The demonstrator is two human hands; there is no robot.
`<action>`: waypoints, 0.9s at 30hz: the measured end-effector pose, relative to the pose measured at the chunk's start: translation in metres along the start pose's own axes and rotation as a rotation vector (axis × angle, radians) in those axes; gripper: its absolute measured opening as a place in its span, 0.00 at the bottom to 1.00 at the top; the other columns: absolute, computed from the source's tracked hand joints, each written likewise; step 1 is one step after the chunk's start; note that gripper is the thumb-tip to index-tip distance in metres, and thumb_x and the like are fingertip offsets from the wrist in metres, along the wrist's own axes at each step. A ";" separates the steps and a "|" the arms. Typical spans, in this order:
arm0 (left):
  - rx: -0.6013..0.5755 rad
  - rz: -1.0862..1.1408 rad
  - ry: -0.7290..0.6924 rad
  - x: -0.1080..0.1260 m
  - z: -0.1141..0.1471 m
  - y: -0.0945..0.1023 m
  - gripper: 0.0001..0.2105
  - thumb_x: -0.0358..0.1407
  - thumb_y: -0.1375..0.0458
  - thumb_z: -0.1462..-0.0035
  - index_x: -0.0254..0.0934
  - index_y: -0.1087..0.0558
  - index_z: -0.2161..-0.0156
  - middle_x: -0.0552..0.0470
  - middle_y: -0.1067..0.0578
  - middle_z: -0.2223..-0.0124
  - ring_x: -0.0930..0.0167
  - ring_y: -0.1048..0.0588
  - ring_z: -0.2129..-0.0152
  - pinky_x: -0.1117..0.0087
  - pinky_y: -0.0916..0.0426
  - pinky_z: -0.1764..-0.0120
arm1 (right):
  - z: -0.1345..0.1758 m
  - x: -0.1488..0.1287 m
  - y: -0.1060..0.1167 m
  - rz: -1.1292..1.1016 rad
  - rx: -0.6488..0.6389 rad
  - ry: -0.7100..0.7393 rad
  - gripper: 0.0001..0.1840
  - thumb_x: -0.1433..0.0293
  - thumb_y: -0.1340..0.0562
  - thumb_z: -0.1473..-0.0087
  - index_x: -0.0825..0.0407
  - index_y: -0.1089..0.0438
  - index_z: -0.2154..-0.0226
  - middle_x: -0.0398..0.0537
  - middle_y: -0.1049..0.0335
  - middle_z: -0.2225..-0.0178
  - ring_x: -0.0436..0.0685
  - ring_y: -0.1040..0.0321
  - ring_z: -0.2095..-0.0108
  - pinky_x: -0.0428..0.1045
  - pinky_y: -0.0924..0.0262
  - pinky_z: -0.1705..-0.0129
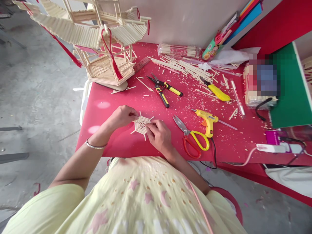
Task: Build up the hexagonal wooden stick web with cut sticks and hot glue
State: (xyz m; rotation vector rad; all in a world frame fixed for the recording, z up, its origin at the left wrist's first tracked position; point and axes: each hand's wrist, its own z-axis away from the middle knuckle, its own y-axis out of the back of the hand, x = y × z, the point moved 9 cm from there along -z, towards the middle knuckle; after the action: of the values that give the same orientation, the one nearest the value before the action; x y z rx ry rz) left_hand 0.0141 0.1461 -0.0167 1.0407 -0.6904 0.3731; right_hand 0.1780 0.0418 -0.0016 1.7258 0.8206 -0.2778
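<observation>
A small hexagonal web of thin wooden sticks, with spokes poking past its rim, is at the front of the red table. My left hand has its fingers closed at the upper left edge of this stick web. From the right, my right hand pinches at its right side, the fingertips over the web near its middle. Whether the web rests on the table or is slightly raised, I cannot tell. Scissors with red and yellow handles lie just right of my right hand, and a yellow glue gun lies beyond them.
A wooden stick pavilion with red tassels stands at the back left of the table. Yellow-black pliers, a yellow utility knife and loose sticks lie behind. A power strip is at the right.
</observation>
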 end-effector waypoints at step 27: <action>0.051 -0.016 -0.016 -0.002 0.002 -0.001 0.12 0.39 0.40 0.48 0.35 0.16 0.67 0.51 0.20 0.71 0.71 0.27 0.73 0.73 0.35 0.68 | 0.001 0.000 -0.002 0.009 -0.015 -0.005 0.13 0.68 0.41 0.32 0.46 0.23 0.50 0.52 0.29 0.56 0.59 0.31 0.54 0.54 0.33 0.51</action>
State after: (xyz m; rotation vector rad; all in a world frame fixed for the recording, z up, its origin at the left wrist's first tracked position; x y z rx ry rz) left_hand 0.0123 0.1436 -0.0184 1.0979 -0.6898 0.3702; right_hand 0.1773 0.0409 -0.0039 1.7133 0.8089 -0.2693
